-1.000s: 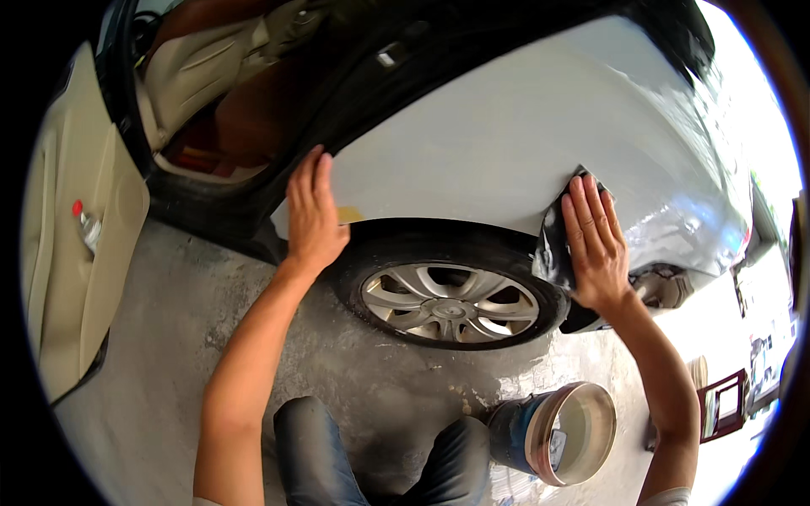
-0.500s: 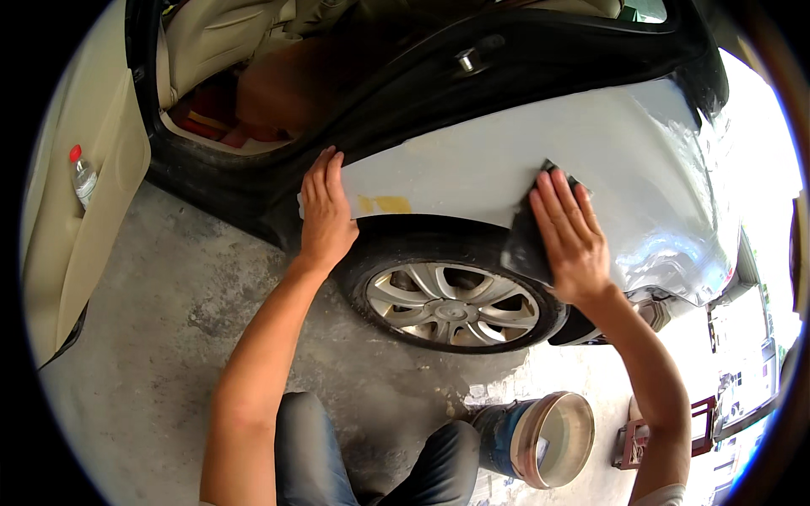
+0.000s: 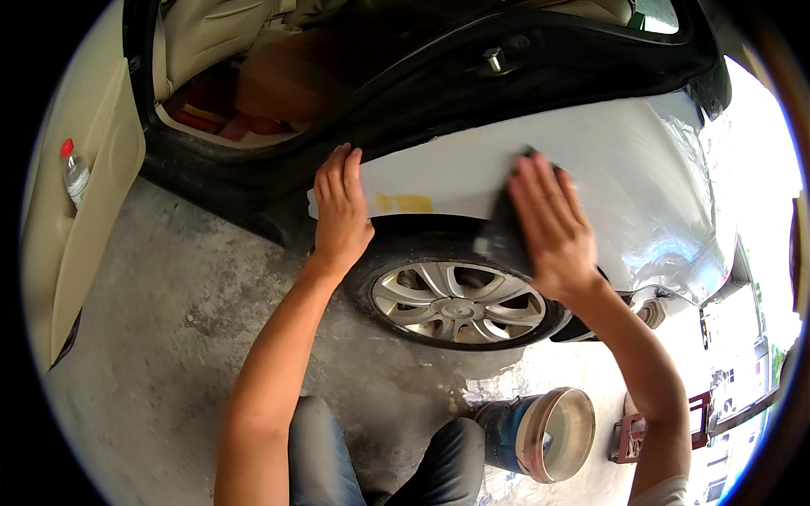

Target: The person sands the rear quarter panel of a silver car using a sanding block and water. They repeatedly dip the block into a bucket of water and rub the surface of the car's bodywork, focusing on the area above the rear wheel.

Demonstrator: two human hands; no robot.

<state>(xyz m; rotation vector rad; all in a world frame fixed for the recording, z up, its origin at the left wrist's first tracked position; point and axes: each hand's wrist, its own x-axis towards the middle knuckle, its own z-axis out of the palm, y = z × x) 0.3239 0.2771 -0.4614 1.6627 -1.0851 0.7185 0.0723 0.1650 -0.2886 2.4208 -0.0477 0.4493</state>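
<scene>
Right hand [image 3: 553,229] now farther left on grey panel [image 3: 629,164], concrete floor [image 3: 177,320] below

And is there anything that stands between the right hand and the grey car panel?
Yes, a dark sheet lies under the right hand, between it and the grey panel. Nothing else is visible in between.

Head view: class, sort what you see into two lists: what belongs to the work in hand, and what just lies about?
Work in hand:
- right hand, flat over a dark sheet
- left hand, at the panel's edge
- grey car panel
- perhaps the bucket, untouched

Lying about:
- red-capped bottle in the door pocket
- reddish-brown frame
</scene>
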